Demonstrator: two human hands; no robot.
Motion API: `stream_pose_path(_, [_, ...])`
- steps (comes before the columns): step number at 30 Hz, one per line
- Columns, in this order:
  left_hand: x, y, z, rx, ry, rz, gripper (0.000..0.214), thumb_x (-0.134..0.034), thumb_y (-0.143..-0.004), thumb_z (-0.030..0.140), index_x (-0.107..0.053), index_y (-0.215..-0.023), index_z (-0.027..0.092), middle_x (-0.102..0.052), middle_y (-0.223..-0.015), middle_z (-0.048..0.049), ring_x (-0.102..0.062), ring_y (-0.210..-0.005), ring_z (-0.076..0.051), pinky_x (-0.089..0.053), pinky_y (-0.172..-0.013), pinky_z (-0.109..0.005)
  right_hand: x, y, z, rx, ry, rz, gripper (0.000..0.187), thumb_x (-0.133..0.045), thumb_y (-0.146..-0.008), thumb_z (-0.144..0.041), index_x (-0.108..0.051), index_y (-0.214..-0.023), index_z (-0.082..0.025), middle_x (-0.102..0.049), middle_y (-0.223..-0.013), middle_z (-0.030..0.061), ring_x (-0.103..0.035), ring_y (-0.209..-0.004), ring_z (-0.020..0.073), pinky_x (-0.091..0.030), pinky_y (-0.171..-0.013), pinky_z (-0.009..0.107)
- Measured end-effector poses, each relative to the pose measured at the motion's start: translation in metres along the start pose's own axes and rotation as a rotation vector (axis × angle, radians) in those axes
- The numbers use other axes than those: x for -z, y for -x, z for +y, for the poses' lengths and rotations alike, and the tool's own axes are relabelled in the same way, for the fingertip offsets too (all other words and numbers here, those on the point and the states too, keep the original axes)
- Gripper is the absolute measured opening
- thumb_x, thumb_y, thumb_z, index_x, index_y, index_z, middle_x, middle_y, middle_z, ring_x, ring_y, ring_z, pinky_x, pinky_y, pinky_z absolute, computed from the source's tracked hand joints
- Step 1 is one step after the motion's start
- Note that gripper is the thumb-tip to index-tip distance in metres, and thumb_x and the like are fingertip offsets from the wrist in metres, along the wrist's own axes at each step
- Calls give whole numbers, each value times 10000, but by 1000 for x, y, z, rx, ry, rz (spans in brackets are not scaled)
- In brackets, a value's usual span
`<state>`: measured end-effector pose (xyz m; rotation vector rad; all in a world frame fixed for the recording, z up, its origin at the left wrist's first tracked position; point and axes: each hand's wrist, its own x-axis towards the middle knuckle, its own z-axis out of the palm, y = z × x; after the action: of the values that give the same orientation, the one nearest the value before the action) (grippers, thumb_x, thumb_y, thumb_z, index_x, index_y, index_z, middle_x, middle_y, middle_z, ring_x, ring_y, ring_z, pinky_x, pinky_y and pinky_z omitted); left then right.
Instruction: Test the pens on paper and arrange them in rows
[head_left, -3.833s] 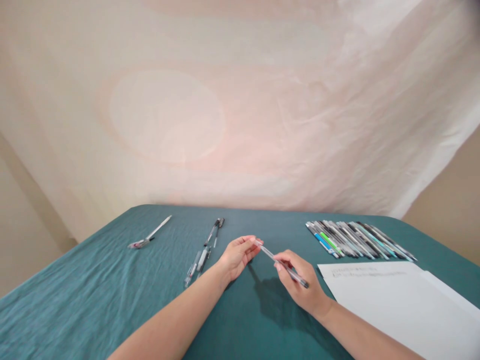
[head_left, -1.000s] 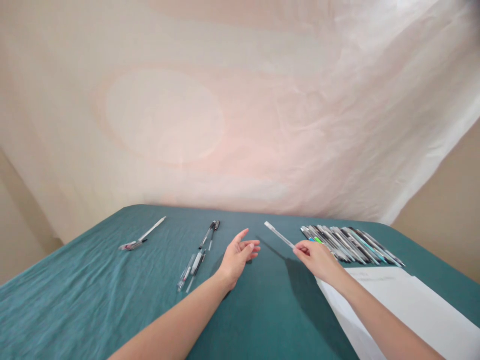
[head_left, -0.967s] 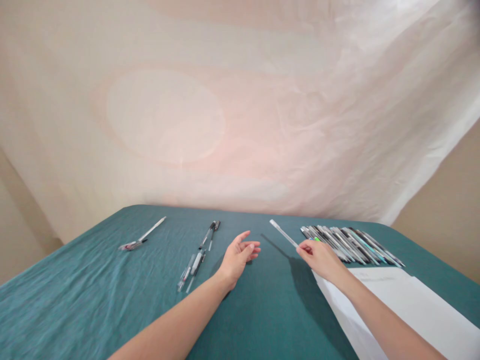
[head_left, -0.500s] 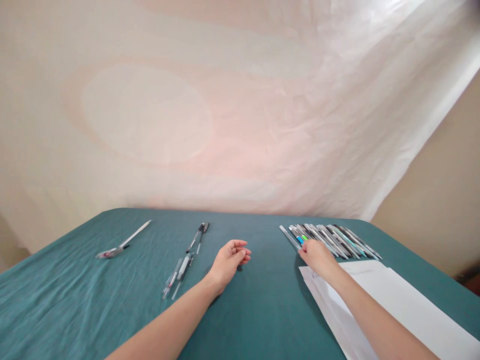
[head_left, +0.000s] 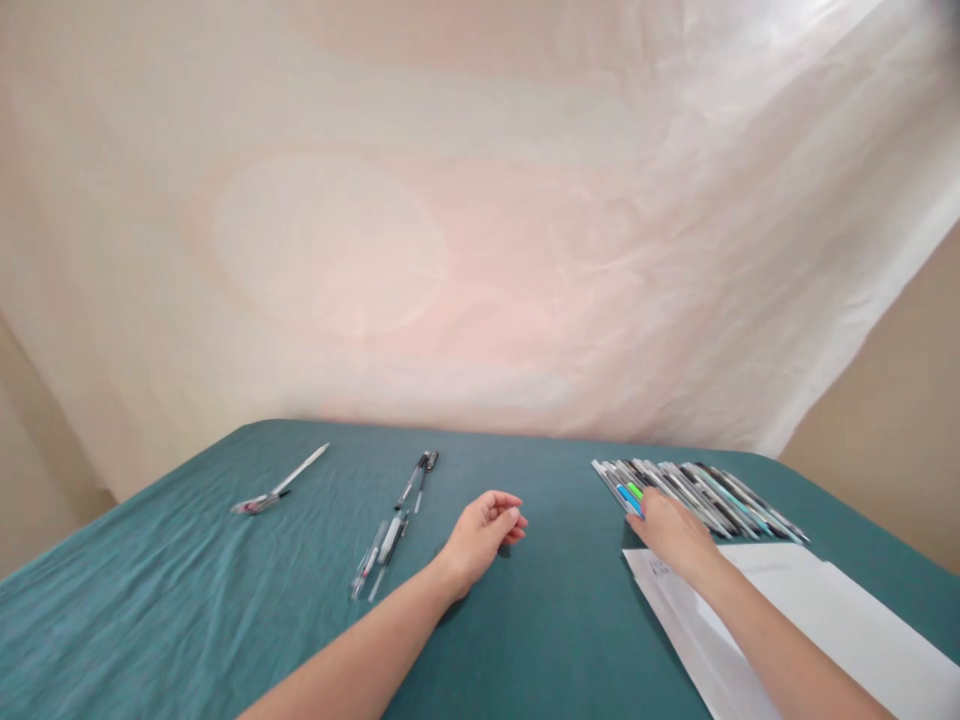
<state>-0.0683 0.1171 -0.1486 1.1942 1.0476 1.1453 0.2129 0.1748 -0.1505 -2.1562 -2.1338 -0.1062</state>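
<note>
My right hand [head_left: 673, 530] lies palm down at the near ends of a row of several pens [head_left: 712, 487] at the table's far right. Its fingers stretch flat towards the pens, touching the leftmost ones, and I see nothing gripped. My left hand [head_left: 484, 530] rests on the teal tablecloth [head_left: 187, 600] in the middle, with its fingers loosely curled and nothing in them. A small group of clear pens [head_left: 384, 545] lies just left of my left hand.
A white sheet of paper [head_left: 817, 625] lies under my right forearm at the near right. Two dark pens [head_left: 418, 478] lie further back in the middle, and one white pen [head_left: 281, 490] lies at the far left. A pale cloth backdrop hangs behind the table.
My right hand carried a clear pen to the right and laid it at the left end of the row. My left hand let go of it earlier and curled slightly.
</note>
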Motion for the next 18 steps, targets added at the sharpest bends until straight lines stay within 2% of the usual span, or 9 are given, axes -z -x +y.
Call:
stream_pose_path(5, [0,0,3,-6,-74,-47,279,-549,-731,351,-545,-908,134,-629,-778,-80,-586,-657,-139,-436,-621,-271,6,9,-13,1,24,47,220,-476,-767,-381,-535,-845,-185,-639,-794,106,-623,-713,267,-367,-538,307])
stream_pose_path(8, [11,-7,7,-70,-257,1,214,-549,-723,294,-574,-869,140,-638,-804,-80,-594,-716,-154,-444,-676,-280,7,13,-22,42,5,66,203,-461,-777,-383,-530,-840,-203,-632,-790,76,-615,-698,237,-346,-530,282])
stream_pose_path(11, [38,-18,17,-166,-563,120,165,-548,-704,212,-608,-842,145,-646,-854,-78,-588,-802,-165,-438,-750,-273,5,13,-27,116,-44,76,186,-455,-782,-371,-536,-815,-207,-624,-798,56,-602,-689,207,-332,-531,266])
stream_pose_path(13, [63,-25,26,-182,-777,193,200,-546,-700,182,-617,-884,155,-645,-924,-70,-578,-871,-168,-425,-798,-264,3,12,-29,176,-93,78,187,-450,-784,-366,-544,-781,-205,-618,-792,49,-593,-691,192,-335,-546,261])
stream_pose_path(15, [89,-30,35,-164,-1031,317,244,-531,-711,170,-613,-941,173,-633,-987,-57,-563,-926,-160,-406,-837,-246,2,12,-32,220,-151,80,193,-446,-786,-364,-551,-751,-206,-612,-773,39,-584,-692,182,-342,-564,256])
stream_pose_path(18, [123,-36,39,-100,-1129,418,285,-532,-705,171,-604,-980,149,-611,-1032,-97,-533,-992,-196,-369,-888,-278,2,12,-37,258,-249,90,187,-445,-785,-350,-562,-742,-211,-606,-748,27,-575,-697,170,-355,-593,249])
